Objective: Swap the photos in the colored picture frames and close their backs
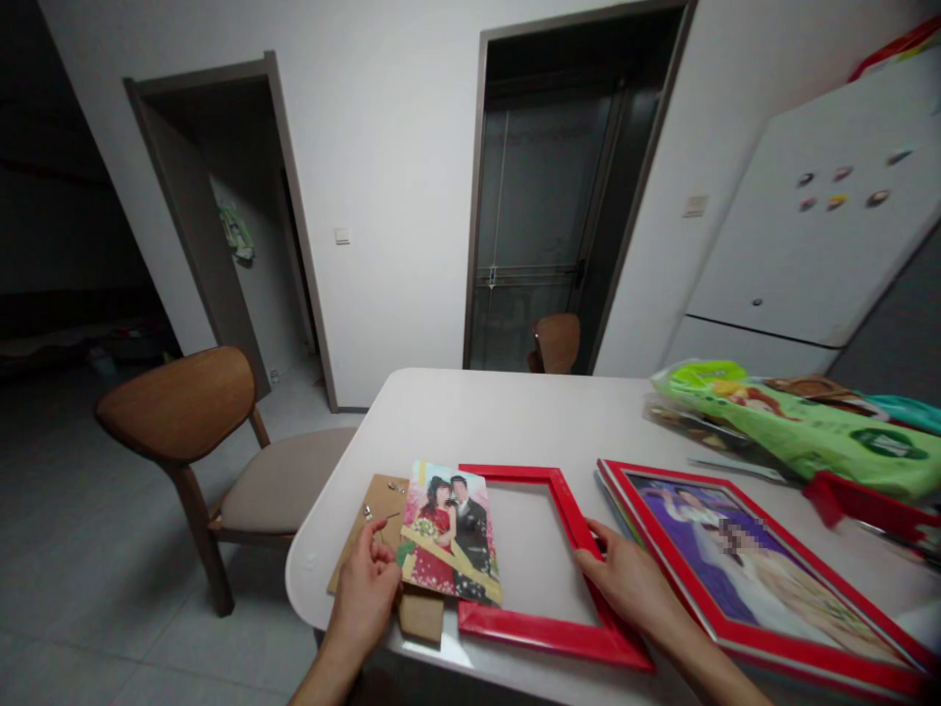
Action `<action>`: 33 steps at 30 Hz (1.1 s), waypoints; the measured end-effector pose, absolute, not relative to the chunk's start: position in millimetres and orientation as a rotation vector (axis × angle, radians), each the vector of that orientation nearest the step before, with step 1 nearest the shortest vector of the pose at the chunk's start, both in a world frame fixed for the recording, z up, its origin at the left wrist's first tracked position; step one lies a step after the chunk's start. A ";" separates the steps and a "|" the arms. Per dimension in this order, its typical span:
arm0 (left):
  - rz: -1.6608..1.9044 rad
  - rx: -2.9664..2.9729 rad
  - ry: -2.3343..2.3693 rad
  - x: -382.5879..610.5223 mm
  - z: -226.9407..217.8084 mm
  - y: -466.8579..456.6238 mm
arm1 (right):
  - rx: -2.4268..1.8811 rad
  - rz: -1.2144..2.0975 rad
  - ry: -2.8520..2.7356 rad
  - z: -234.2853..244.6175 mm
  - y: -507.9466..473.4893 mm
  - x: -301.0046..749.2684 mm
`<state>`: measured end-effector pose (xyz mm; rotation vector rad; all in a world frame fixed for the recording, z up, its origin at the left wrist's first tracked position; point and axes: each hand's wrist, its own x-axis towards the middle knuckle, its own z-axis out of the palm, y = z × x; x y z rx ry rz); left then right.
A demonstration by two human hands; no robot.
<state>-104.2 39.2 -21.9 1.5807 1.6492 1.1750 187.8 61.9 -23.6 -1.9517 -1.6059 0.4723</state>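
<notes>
- Right hand (624, 579) holds red frame (544, 635) at its right bar, probably for steadiness.
- Left of frame, left hand (368, 583) curls over backing board (388, 502); grip I cannot tell.
- Photo (450, 534) overlaps frame's left side.

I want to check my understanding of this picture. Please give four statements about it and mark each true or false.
1. The right hand touches the open red frame. True.
2. The left hand also touches that frame. False: it is at the brown backing board.
3. The couple photo partly covers the backing board. True.
4. The green package lies on the chair. False: it lies on the white table.
</notes>
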 end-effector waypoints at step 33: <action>1.449 1.137 1.016 -1.8 20.7 25.2 | -1.060 1.411 -0.752 2.5 49.6 109.5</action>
